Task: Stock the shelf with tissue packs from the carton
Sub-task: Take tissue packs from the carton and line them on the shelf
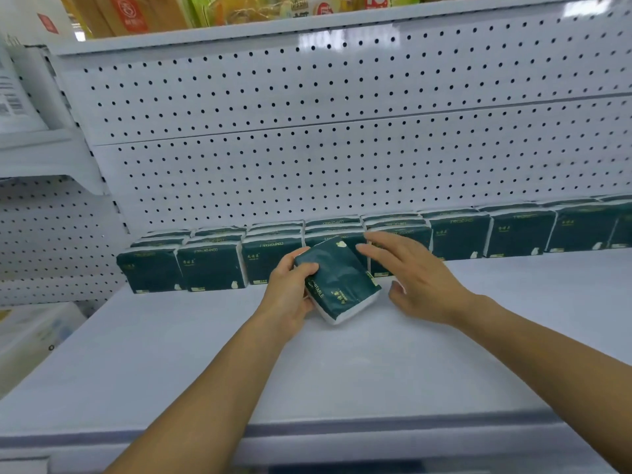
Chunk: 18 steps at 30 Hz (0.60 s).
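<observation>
A white shop shelf (342, 371) with a pegboard back (342, 131) carries a row of dark green tissue packs (212, 265) from nine to three o'clock. At centre the left hand (290, 289) grasps one tilted pack (338, 282), its fingers curled round the near edge; the right hand (417, 278), fingers released, hovers just beside it at three o'clock. Placing seems underway; next likely calls for squaring it against the row. "COMFORTABLE" reads on the wrappers.

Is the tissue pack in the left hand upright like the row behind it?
No, tilted. The tissue pack leans askew in the left hand, lower corner near the shelf; the row stands upright.
</observation>
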Available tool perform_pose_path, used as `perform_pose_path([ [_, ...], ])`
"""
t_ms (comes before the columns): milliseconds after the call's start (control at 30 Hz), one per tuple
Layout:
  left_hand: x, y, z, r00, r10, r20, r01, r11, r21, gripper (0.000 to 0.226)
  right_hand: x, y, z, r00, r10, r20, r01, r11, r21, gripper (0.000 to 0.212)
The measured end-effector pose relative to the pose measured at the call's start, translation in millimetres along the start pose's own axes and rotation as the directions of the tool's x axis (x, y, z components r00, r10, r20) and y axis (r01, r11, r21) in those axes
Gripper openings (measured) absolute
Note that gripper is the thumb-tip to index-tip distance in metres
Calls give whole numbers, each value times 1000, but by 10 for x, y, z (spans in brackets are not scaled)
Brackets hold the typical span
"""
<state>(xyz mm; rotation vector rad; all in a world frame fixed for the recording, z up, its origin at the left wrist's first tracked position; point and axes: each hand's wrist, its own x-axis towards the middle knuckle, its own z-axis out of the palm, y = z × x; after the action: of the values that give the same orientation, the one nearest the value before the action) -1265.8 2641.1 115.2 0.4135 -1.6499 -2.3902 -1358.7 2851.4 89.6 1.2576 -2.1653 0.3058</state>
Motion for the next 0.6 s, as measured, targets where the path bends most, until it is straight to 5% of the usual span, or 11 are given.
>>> perform_pose_path([
  [133, -2, 8, 43, 998, 50, 28, -54, 986, 158, 43, -1, -209, -159, 968, 210, -135, -179, 961, 209, 56],
  [233, -59, 26, 171, 993, 69, 95, -92, 960, 266, 53, 59, -299, -341, 896, 419, 148, -436, 766, 473, 72],
  [300, -110, 42, 281, 982, 77, 171, -132, 933, 336, 55, 78, -280, -431, 852, 411, 325, -522, 620, 586, 82],
  [433, -128, 24, 541, 958, 155, 240, -246, 876, 415, 41, -55, -119, -570, 838, 442, 320, -533, 538, 653, 46],
  [533, 9, -95, 695, 913, 340, 224, -406, 707, 579, 33, -321, 138, -653, 762, 579, 289, -588, 433, 684, 36],
  [600, 144, -198, 748, 848, 461, 262, -482, 464, 744, 44, -513, 350, -694, 687, 678, 263, -623, 362, 693, 34],
])
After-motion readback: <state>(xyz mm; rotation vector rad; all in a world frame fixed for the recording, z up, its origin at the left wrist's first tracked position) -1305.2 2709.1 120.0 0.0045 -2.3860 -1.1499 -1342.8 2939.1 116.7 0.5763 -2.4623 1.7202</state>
